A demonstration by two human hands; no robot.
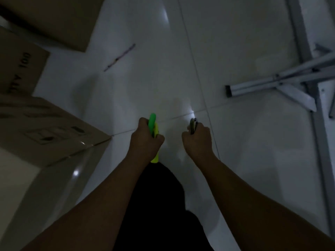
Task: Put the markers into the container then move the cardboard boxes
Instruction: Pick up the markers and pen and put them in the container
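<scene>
The scene is dim. My left hand (145, 140) is closed around bright green and yellow markers (152, 124), which stick out above and below the fist. My right hand (197, 139) grips dark markers (193, 125) whose tips show above the fingers. Both hands hover over the white tiled floor. One thin pen or marker (119, 57) lies on the floor farther ahead. Cardboard boxes stand at the left: a near one (45, 127), one with printed letters (20, 67) behind it, and a third (59, 20) at the top left. No container is in view.
A grey metal frame with legs (297, 78) stands at the right. My dark trouser leg (159, 205) shows between my forearms. White floor tiles (235, 42) stretch ahead between the boxes and the frame.
</scene>
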